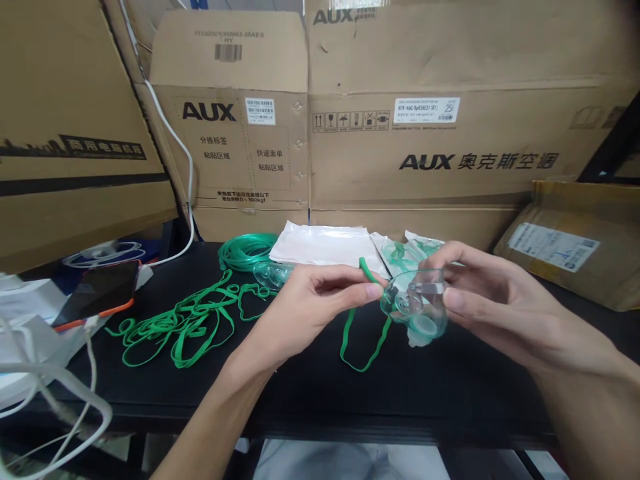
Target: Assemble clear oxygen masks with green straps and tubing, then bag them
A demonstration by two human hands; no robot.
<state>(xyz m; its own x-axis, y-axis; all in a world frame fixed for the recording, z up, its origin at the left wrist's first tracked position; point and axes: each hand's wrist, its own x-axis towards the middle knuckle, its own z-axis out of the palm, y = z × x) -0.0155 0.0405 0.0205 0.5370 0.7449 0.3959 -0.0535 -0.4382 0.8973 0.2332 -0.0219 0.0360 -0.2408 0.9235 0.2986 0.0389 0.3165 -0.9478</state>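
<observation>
A clear green-tinted mask (417,310) is held up above the black table between both hands. My right hand (493,300) grips its right edge, at a metal strip, between thumb and fingers. At the mask's left side, my left hand (330,293) pinches a green elastic strap (367,368), whose short end sticks up above the fingers while a loop hangs below. Loose green straps (187,327) lie tangled on the table to the left. Behind my left hand, another clear mask (273,273) is partly hidden, beside coiled green tubing (245,251).
White packets (325,243) and a clear bag with green parts (395,253) lie at the back. Large cardboard boxes (350,153) stand behind the table (320,393). A phone (103,290), white cables and white boxes are at left; a taped parcel (575,240) is at right.
</observation>
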